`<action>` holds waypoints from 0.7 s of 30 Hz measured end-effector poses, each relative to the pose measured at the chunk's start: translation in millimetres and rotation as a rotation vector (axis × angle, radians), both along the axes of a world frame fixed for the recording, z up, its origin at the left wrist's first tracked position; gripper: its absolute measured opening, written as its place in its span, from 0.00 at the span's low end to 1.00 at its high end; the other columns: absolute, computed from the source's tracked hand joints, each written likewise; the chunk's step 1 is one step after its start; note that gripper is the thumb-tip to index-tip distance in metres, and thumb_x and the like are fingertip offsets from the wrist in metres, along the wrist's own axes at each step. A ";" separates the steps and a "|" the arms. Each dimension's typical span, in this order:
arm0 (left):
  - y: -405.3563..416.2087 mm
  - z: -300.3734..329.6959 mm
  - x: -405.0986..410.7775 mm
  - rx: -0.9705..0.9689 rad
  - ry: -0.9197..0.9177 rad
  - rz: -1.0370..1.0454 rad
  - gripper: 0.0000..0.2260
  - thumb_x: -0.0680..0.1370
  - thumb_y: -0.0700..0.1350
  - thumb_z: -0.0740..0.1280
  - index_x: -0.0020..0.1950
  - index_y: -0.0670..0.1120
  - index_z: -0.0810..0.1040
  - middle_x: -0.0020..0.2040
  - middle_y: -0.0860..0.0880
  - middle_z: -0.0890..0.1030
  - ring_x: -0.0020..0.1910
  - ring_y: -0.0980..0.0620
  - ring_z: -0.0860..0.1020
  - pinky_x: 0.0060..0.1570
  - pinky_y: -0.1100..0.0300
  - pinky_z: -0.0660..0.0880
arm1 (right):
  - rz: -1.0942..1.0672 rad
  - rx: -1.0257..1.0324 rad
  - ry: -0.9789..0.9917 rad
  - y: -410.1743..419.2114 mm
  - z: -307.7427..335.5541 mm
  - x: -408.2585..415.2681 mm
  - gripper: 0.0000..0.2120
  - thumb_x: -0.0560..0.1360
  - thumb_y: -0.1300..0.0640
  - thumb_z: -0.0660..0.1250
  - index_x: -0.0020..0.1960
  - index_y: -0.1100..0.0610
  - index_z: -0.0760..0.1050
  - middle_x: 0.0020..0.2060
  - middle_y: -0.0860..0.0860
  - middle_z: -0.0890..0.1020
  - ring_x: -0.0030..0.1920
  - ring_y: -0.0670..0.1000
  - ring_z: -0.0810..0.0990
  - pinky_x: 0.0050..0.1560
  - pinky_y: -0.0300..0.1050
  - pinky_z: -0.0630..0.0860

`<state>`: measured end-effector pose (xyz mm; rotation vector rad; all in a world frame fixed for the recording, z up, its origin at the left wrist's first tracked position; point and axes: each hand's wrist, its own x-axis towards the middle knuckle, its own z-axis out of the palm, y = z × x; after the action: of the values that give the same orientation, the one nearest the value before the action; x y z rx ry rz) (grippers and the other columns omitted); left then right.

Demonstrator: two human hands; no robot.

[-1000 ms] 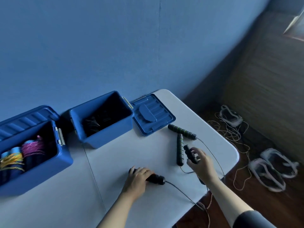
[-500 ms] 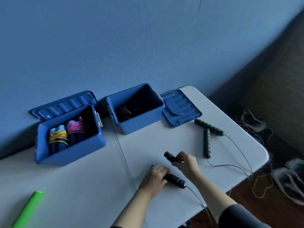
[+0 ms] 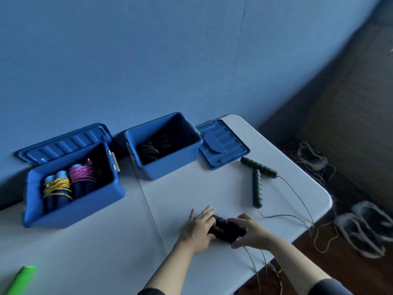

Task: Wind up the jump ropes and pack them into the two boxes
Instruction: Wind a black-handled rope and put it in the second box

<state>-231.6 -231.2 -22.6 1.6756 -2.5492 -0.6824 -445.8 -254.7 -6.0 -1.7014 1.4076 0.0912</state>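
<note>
Blue wall (image 3: 148, 60), white table (image 3: 85, 252), dim wooden floor (image 3: 361, 273)

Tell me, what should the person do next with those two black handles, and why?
Probably start wrapping the cord around them. Both hands, left hand and right hand, press the black handles together side by side on the table, while their cord trails loose over the table edge. It likely needs winding before it goes in a box.

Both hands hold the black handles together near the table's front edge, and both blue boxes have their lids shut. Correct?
Not quite. The head view shows the left box and right box both open. The rest holds.
</note>
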 end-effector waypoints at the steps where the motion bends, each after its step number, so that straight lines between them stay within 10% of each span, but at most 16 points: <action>1: -1.0 0.3 -1.5 0.005 -0.027 -0.017 0.19 0.79 0.46 0.63 0.68 0.44 0.68 0.78 0.52 0.56 0.77 0.57 0.47 0.74 0.44 0.42 | 0.038 -0.011 0.016 -0.3 -1.8 -5.3 0.39 0.61 0.52 0.79 0.69 0.48 0.68 0.56 0.48 0.67 0.55 0.47 0.70 0.56 0.34 0.68; 16: -7.2 4.9 4.2 0.035 -0.227 -0.068 0.25 0.76 0.64 0.58 0.69 0.54 0.61 0.66 0.55 0.69 0.65 0.50 0.67 0.69 0.40 0.53 | 0.021 -0.263 0.092 -1.8 -15.2 -13.3 0.26 0.65 0.65 0.67 0.63 0.60 0.72 0.53 0.56 0.74 0.51 0.55 0.76 0.50 0.41 0.73; 21: -7.6 8.1 -0.5 0.046 -0.213 -0.032 0.28 0.74 0.65 0.61 0.69 0.53 0.64 0.66 0.54 0.70 0.65 0.50 0.68 0.71 0.41 0.52 | -0.038 -0.281 0.150 -2.3 -18.3 -13.5 0.04 0.66 0.64 0.63 0.41 0.59 0.71 0.41 0.54 0.74 0.37 0.52 0.71 0.38 0.42 0.70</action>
<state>-232.1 -238.8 -14.5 1.8180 -2.7267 -0.5983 -459.2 -257.0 -24.3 -1.9281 1.6240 -0.0009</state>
